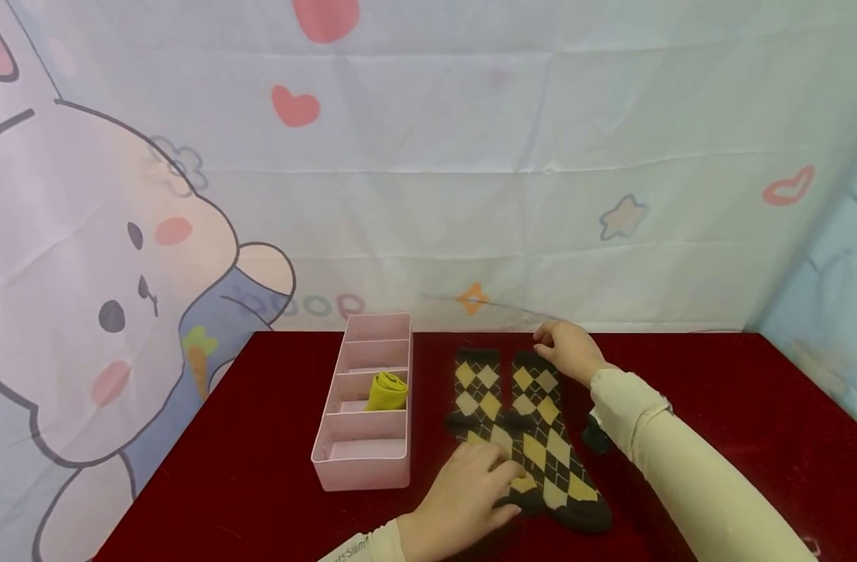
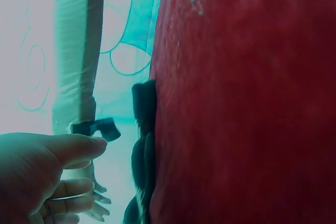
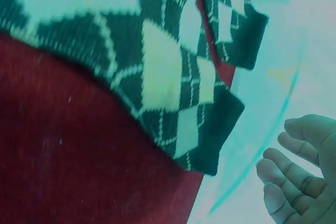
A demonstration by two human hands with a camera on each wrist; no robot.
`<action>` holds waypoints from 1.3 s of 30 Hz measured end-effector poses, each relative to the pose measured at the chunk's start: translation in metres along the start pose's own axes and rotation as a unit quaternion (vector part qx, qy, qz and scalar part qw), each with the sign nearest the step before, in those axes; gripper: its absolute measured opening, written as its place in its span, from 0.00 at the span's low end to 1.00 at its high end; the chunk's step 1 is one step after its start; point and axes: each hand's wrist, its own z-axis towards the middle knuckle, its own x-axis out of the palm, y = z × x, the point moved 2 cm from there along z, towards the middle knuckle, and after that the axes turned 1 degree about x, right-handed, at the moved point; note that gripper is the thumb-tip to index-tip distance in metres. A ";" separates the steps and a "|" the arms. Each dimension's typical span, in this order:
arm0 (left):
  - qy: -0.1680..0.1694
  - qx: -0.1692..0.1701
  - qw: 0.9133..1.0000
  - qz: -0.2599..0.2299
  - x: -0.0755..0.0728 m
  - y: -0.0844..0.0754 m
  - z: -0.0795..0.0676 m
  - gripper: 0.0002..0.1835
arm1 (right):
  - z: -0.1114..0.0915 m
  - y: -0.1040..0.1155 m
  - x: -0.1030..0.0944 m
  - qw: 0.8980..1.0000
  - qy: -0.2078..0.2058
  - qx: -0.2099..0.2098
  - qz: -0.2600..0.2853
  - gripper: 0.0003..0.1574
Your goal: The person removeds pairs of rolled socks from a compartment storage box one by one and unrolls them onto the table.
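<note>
Two dark argyle socks [image 1: 556,453] with yellow and cream diamonds lie flat side by side, cuffs toward the wall and toes toward me. My left hand [image 1: 467,492] is over the foot of the left sock, fingers relaxed; whether it touches the fabric I cannot tell. By the cuff of the right sock is my right hand [image 1: 569,351], loosely bent. In the right wrist view, the fingers [image 3: 294,177] hold nothing and stand apart from the sock cuff [image 3: 223,135]. The left wrist view shows the thumb [image 2: 79,148] and fingers around no object.
Left of the socks stands a pink divided box [image 1: 361,473] with several compartments. A rolled yellow-green cloth item [image 1: 388,392] sits in one of them. Dark red cloth [image 1: 260,437] covers the table, and a printed curtain [image 1: 428,211] hangs behind it.
</note>
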 end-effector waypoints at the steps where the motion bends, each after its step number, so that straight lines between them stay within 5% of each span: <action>1: -0.003 -0.001 1.000 0.003 -0.001 0.002 -0.001 0.18 | -0.001 0.001 0.000 1.000 -0.001 -0.001 0.001 0.15; 11: -0.046 -0.027 0.999 0.002 -0.013 0.022 -0.014 0.19 | -0.006 0.025 0.004 1.000 0.003 -0.021 0.013 0.15; 23: -0.049 -0.074 0.996 0.004 -0.045 0.058 -0.016 0.27 | -0.012 0.072 0.010 0.997 0.006 -0.069 0.029 0.16; 39: 0.072 -0.102 0.992 0.030 -0.068 0.108 -0.033 0.39 | -0.006 0.128 0.032 0.993 0.007 -0.115 0.040 0.21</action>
